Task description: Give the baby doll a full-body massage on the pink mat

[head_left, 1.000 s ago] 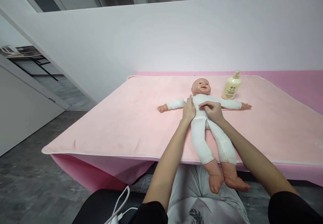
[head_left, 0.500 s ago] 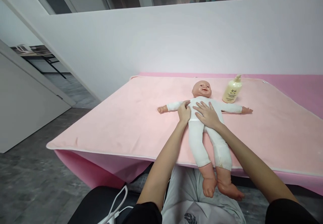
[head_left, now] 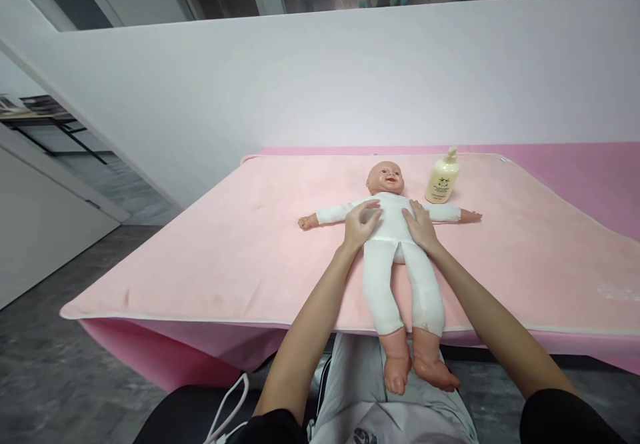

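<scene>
A baby doll (head_left: 391, 224) with a white cloth body lies on its back on a pink mat (head_left: 215, 251). Its head points to the wall and its feet hang past the near edge, over my lap. My left hand (head_left: 361, 224) rests at the left side of the doll's chest, thumb and fingers apart. On the right side of the chest lies my right hand (head_left: 421, 225), its fingers stretched toward the doll's shoulder. Neither hand grips anything. Beyond the doll's outstretched right-hand arm stands a pale yellow pump bottle (head_left: 443, 177).
A white wall (head_left: 320, 84) rises behind the table. Under the mat, a darker pink cover (head_left: 575, 171) shows at the back right and hangs off the front. A white cable (head_left: 233, 407) loops beside my leg at lower left. A door (head_left: 45, 224) stands at far left.
My right hand has slid from the middle of the doll's chest to its right side. My left hand's fingers have spread more onto the chest. The view has shifted slightly right.
</scene>
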### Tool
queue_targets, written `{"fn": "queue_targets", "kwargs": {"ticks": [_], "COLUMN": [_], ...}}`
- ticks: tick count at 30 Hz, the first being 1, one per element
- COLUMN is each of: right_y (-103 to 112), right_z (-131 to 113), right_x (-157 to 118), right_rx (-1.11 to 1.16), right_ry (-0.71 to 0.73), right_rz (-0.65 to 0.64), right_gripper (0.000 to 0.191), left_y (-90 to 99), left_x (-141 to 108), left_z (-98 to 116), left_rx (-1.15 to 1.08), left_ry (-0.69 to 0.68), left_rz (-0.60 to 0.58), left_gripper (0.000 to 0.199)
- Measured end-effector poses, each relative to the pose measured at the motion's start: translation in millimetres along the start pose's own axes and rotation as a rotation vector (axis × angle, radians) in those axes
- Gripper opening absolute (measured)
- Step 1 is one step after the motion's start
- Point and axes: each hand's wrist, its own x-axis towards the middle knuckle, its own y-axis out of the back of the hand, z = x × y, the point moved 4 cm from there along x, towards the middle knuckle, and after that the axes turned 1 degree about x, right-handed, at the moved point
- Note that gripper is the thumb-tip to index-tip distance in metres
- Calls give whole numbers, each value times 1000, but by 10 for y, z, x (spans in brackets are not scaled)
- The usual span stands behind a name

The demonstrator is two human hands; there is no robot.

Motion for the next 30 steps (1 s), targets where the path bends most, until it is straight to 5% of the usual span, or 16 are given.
{"fn": "queue_targets", "kwargs": {"ticks": [5, 11, 17, 22, 27, 30], "right_y": [39, 70, 118, 166, 215, 208], "right_z": [3, -58, -151, -291, -426, -568], "right_x": [25, 26, -39, -125, -217, -308], "right_rx": [120, 128, 59, 11, 460, 652], "right_ry": [-10, 11, 14, 38, 94, 264], "right_rz": [98, 129, 134, 182, 251, 139], "right_gripper": [52, 48, 45, 35, 29, 33], "left_y": [-260, -318, -299, -255, -181, -146], "left_x": [-124, -100, -61, -79, -103, -87], "left_z": [255, 274, 158, 49, -129, -237], "left_rx": [4, 404, 589, 550, 450, 327], "left_ry": [-67, -91, 94, 237, 302, 264], "left_rz": [-427, -576, -520, -384, -225, -127], "left_gripper": [27, 32, 66, 69, 59, 49]}}
